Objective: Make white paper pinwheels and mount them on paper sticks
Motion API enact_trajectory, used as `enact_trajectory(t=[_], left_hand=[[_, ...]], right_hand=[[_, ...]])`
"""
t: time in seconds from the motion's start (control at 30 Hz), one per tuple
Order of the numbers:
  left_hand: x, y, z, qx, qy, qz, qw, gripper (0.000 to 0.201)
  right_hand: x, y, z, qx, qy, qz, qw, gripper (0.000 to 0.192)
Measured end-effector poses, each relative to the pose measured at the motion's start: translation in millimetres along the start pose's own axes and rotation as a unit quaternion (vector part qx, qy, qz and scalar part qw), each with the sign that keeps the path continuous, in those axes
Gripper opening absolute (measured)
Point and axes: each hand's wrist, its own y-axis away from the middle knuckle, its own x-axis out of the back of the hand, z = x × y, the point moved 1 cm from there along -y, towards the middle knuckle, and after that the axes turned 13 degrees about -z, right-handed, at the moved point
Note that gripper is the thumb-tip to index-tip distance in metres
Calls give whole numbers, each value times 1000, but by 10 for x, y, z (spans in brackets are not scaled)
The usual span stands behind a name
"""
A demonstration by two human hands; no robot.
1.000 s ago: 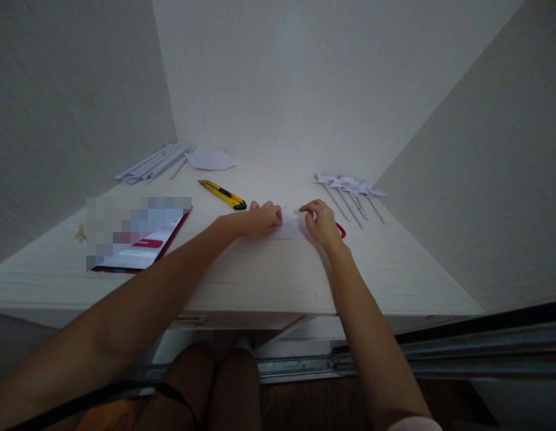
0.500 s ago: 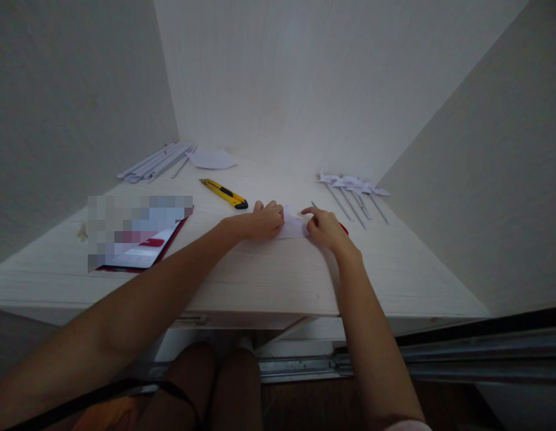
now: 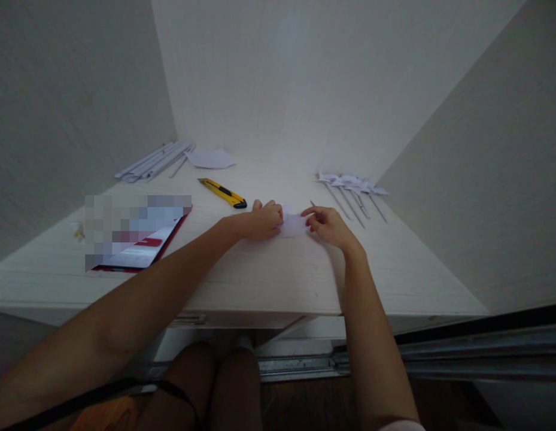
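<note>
A small piece of white paper lies on the white tabletop between my hands. My left hand is closed over the paper's left side, its fingers curled down onto it. My right hand is at the right edge of the paper, index finger stretched out and touching it, the other fingers loosely bent. A thin pointed metal tip shows just behind my right hand; the rest of that tool is hidden. To the left of my left hand rests a yellow utility knife with black parts.
Rolled paper sticks lie in a pile at the back left, beside a folded white sheet. Several thin sticks with white paper tops lie at the back right. A tablet in a red case is at the left. Walls enclose three sides.
My right hand has turned slightly, and its index finger now reaches the paper's edge. The red part seen beside it before is now hidden. My left hand stays in place.
</note>
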Motion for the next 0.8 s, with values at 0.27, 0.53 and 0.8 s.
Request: enact_trajectory(t=[0.27,0.53,0.8], left_hand=[[11,-5,68,19,-8,5,1000,22],[19,-13,-17,21,23,-6,999,27],[21,1,-92,12,80,-2,997,26]], right_hand=[[9,77,-126,-111,-121,-13,986,12],[-73,-8,-107,28,-176,-36,983,12],[-222,-100,-48,56,-7,-14,998,13]])
